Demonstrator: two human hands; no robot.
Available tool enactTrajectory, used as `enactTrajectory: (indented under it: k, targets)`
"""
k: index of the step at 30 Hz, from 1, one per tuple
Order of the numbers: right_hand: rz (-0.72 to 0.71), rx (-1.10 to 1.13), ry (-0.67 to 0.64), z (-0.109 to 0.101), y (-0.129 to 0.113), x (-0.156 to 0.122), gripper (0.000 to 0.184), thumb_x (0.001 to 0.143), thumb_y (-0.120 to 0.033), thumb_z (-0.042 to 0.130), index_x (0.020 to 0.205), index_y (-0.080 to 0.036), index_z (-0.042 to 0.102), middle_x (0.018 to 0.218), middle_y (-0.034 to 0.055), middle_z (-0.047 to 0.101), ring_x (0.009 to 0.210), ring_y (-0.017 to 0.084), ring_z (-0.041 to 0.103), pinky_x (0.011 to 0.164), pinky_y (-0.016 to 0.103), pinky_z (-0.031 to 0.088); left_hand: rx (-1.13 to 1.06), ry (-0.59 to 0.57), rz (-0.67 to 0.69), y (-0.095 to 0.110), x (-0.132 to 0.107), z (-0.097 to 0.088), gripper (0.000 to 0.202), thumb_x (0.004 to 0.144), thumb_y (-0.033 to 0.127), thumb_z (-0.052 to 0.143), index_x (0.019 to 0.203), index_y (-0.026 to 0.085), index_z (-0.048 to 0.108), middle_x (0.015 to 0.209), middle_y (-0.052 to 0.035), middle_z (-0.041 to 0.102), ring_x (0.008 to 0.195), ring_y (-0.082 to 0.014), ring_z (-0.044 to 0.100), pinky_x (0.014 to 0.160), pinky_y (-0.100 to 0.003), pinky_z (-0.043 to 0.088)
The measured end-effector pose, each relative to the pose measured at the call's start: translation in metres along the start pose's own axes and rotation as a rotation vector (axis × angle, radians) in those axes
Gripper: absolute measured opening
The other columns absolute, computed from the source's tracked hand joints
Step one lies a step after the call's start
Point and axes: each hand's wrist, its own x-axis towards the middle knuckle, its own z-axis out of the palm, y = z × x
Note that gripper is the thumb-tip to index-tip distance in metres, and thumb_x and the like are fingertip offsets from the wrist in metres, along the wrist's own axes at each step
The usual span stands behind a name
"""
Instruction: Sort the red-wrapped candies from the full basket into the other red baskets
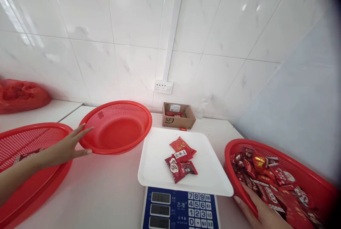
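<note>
Filled basket (228, 158): red, right of the scale, heaped with wrapped packets (282, 175); its base is out of view.
Right grip (262, 212): clasps the near-left rim of this basket.
Tipping hazard: if the base overhangs the bench (103, 193), a pull on one side could tilt it and spill the load.
Tray packets (182, 156): at least four, overlapping on the white tray (153, 161) of your scale (181, 216).
Weighing hazard: basket or wrist contact with the tray could falsify the reading; the display digits are too faint to confirm.
Left grip (65, 146): released, fingers spread near the middle basket (117, 133); you cannot tell whether it touches the left basket (53, 125).
Snag hazard: a low sweep could catch either rim.
Carton (174, 120): behind the tray.
</note>
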Motion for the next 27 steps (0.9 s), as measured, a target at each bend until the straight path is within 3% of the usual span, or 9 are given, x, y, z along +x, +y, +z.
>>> enactTrajectory:
  k: [2,4,7,10,13,17,20,23,27]
  targets:
    - [0.006,-0.009,0.003,-0.001,-0.001,0.000,0.056,0.082,-0.050,0.040,0.132,-0.028,0.048,0.116,0.0070,0.065,0.099,0.033,0.063,0.083,0.045,0.047,0.052,-0.046,0.093,-0.004,-0.007,0.005,0.072,0.076,0.035,0.051,0.141,0.030,0.021,0.154,-0.0034,0.010,0.130,-0.0341,0.031,0.084,-0.037,0.044]
    - [0.014,-0.026,0.001,-0.001,-0.002,0.000,0.056,0.082,-0.050,0.040,0.133,-0.029,0.047,0.116,0.0068,0.065,0.096,0.032,0.064,0.082,0.044,0.048,0.099,-0.067,0.102,-0.003,-0.013,0.003,0.068,0.078,0.027,0.043,0.142,0.033,0.020,0.154,-0.0007,0.008,0.126,-0.0325,0.039,0.075,-0.032,0.047]
    - [0.018,-0.050,-0.012,-0.001,-0.004,0.000,0.055,0.084,-0.049,0.038,0.134,-0.029,0.045,0.113,0.0071,0.067,0.091,0.031,0.066,0.077,0.043,0.051,0.155,-0.079,0.061,0.003,-0.014,-0.010,0.060,0.083,0.017,0.022,0.141,0.032,0.024,0.153,-0.0013,0.015,0.093,-0.0229,0.061,0.058,-0.025,0.046]
    - [0.062,-0.060,-0.025,-0.002,-0.008,0.000,0.055,0.086,-0.049,0.033,0.135,-0.027,0.044,0.116,0.0082,0.065,0.093,0.032,0.065,0.070,0.042,0.053,0.213,-0.057,0.029,0.003,-0.008,-0.018,0.061,0.085,0.013,0.009,0.136,0.031,0.036,0.151,-0.0027,0.023,0.070,-0.0170,0.064,0.053,-0.028,0.046]
    - [0.120,-0.048,-0.105,-0.009,-0.014,0.001,0.056,0.088,-0.052,0.027,0.135,-0.027,0.043,0.117,0.0092,0.064,0.093,0.031,0.066,0.068,0.042,0.054,0.269,0.056,0.112,-0.011,-0.001,-0.016,0.058,0.089,0.020,0.006,0.126,0.030,0.049,0.148,-0.0006,0.030,0.100,-0.0243,0.061,0.077,-0.040,0.048]
    - [0.147,-0.038,-0.189,-0.021,-0.024,0.001,0.059,0.088,-0.052,0.021,0.138,-0.025,0.038,0.119,0.0107,0.063,0.096,0.032,0.065,0.071,0.043,0.053,0.265,0.079,0.272,-0.013,-0.004,-0.010,0.052,0.091,0.023,0.010,0.130,0.026,0.044,0.146,0.0007,0.033,0.137,-0.0277,0.021,0.103,-0.054,0.023]
    - [0.168,-0.051,-0.215,-0.029,-0.033,0.000,0.058,0.088,-0.050,0.021,0.138,-0.026,0.037,0.115,0.0105,0.065,0.093,0.032,0.065,0.070,0.044,0.052,0.093,-0.078,0.345,0.029,-0.015,-0.010,0.050,0.089,0.024,0.027,0.138,0.032,0.030,0.149,0.0036,0.029,0.136,-0.0222,0.024,0.104,-0.042,0.031]
    - [0.188,-0.068,-0.220,-0.034,-0.040,-0.001,0.057,0.088,-0.050,0.022,0.136,-0.025,0.040,0.113,0.0112,0.066,0.089,0.032,0.066,0.068,0.044,0.052,-0.129,-0.043,0.379,0.098,-0.030,-0.005,0.039,0.089,0.034,0.037,0.126,0.032,0.047,0.138,0.0016,0.046,0.127,-0.0214,0.041,0.098,-0.033,0.041]
    - [0.173,-0.080,-0.205,-0.038,-0.045,-0.003,0.057,0.088,-0.049,0.021,0.135,-0.024,0.042,0.113,0.0124,0.066,0.091,0.031,0.065,0.070,0.043,0.051,-0.284,-0.153,0.636,0.187,-0.044,0.023,0.031,0.090,0.034,0.041,0.116,0.026,0.055,0.118,-0.0033,0.061,0.107,-0.0184,0.057,0.090,-0.031,0.048]
